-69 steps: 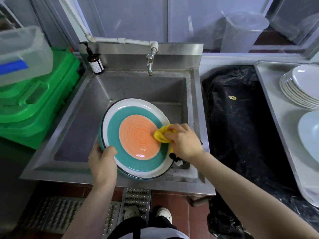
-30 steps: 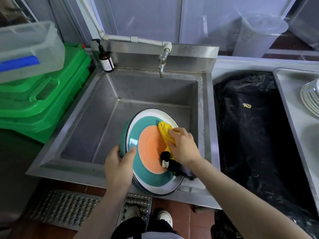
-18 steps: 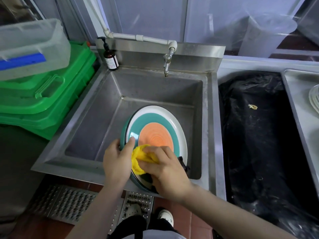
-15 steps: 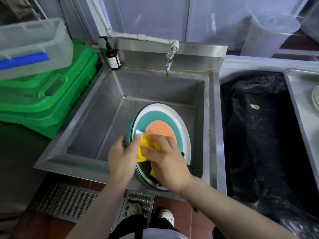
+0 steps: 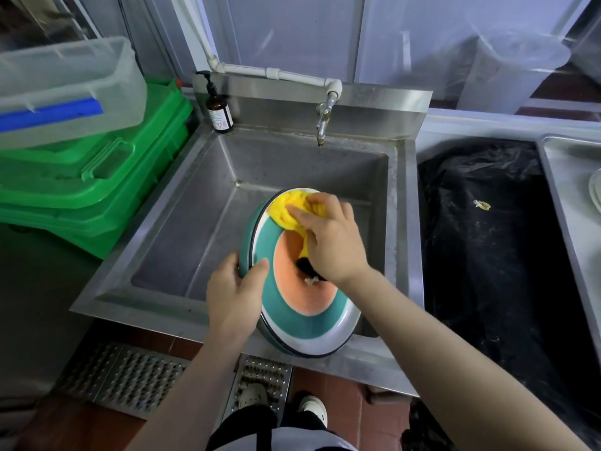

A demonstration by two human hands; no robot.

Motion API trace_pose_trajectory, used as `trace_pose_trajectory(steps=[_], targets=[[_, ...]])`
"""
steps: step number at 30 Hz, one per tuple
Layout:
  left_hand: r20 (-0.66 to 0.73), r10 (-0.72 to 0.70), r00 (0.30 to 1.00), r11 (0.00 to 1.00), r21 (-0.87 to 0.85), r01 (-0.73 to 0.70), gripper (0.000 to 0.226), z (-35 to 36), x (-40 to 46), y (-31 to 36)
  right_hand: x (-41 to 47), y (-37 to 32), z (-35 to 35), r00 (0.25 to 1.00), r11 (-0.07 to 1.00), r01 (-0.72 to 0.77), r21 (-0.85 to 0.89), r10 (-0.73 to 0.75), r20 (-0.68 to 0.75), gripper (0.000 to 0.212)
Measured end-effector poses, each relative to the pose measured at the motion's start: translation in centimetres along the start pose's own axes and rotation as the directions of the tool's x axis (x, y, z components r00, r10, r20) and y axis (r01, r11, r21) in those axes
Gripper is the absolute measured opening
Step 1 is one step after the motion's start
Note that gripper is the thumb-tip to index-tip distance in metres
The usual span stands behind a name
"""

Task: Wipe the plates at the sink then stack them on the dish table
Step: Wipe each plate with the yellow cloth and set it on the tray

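In the head view, a round ceramic plate with an orange centre, a teal ring and a white rim stood tilted on edge over the front lip of the stainless steel sink, in the lower middle of the frame. The left hand gripped the plate's left edge, thumb curled onto the teal ring and fingers behind the rim. The right hand was curled round a crumpled yellow cloth and pressed it against the top of the plate, near the white rim. A dark part hung under the right palm against the orange centre; what it was could not be told.

Above the basin, a metal tap hung from a white plastic pipe that ran along the steel backsplash. A brown pump bottle with a white label stood on the sink's upper left corner. At the upper left of the frame, stacked green plastic crates carried a clear plastic tub with a blue strip. To the right of the sink lay a black plastic bag with a small pale scrap on it. At the far right edge, a steel dish table held the edge of white plates. At the bottom, perforated metal grates lay on the red tile floor.
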State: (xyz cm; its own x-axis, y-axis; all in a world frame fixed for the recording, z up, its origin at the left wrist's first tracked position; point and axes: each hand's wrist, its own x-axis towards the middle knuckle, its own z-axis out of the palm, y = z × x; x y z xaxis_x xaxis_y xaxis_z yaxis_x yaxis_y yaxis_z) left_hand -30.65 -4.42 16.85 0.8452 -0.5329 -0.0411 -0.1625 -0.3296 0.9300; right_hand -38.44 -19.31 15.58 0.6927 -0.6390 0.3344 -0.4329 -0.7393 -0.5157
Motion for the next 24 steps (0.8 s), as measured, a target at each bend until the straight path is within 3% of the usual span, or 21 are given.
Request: trace_pose_trajectory(steps=[3,6,11,15,18,21,24], targets=[[-0.025,0.01,1.0,0.999,-0.042,-0.011,0.02,-0.4,-0.2,0.1,0.9,1.9,-0.5,0.987,0.968,-0.09,-0.233,0.118,0.11,0.056],[-0.075,0.005,0.997,0.996,-0.094,-0.012,0.016,-0.8,-0.1,-0.1,0.6,3.4,-0.6,0.971,0.865,-0.096,-0.492,0.191,0.147,0.04],[-0.173,0.003,0.985,0.989,-0.143,-0.028,0.009,-1.3,0.7,-0.7,-1.4,4.0,0.1,0.947,0.776,0.038,-0.63,0.172,0.27,0.03],[-0.232,-0.024,0.972,0.986,-0.169,-0.016,0.006,-1.6,1.2,-1.3,-2.4,3.2,-0.1,0.886,0.798,0.213,-0.564,0.086,0.456,0.029],[-0.245,-0.023,0.969,0.987,-0.16,-0.017,0.008,-1.7,1.5,-1.7,-3.4,2.1,-0.5,0.809,0.851,0.327,-0.411,-0.027,0.587,0.028],[-0.239,0.006,0.971,0.99,-0.137,-0.04,0.006,-1.9,1.8,-1.7,-4.4,0.5,-0.4,0.741,0.888,0.407,-0.216,-0.182,0.647,0.034],[-0.233,0.024,0.972,0.989,-0.134,-0.056,0.004,-2.2,2.0,-1.7,-4.5,0.1,-0.4,0.712,0.922,0.377,-0.081,-0.233,0.662,0.047]])
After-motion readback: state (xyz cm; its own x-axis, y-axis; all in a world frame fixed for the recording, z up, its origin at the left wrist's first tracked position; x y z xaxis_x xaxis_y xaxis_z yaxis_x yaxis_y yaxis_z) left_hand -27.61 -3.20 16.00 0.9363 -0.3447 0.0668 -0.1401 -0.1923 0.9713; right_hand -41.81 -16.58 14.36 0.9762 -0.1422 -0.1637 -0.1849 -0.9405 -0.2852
